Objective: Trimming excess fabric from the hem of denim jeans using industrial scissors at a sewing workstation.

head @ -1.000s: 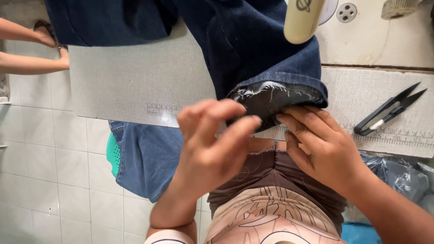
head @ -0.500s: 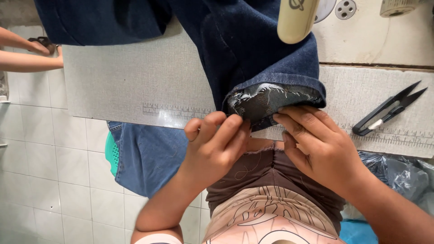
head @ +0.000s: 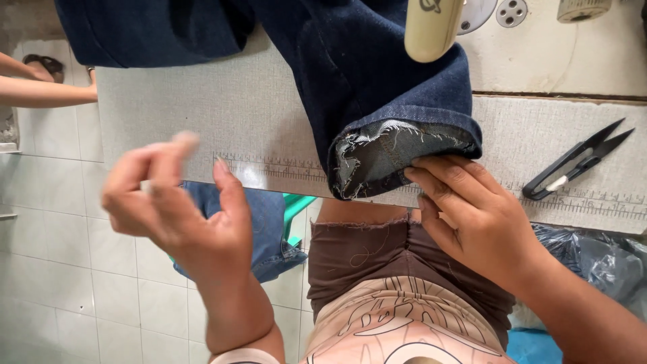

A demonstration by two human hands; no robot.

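A dark blue denim trouser leg (head: 364, 81) lies across the grey sewing table (head: 222, 114), its frayed, turned-up hem (head: 397, 152) at the table's front edge. My right hand (head: 472, 216) rests its fingertips on the hem's lower right side, pinching the cloth at the edge. My left hand (head: 182, 209) hovers off the table to the left of the hem, fingers loosely curled and blurred, holding nothing.
Black thread snips (head: 576, 168) lie at the right on the table's printed ruler strip (head: 283, 168). A cream machine part (head: 431, 27) hangs over the denim at top. More denim (head: 263, 222) hangs below the table. Another person's arm (head: 40, 91) shows at far left above the tiled floor (head: 60, 296).
My left hand has let go of the hem and pulled back to the left, off the table. The right hand stays on the hem.
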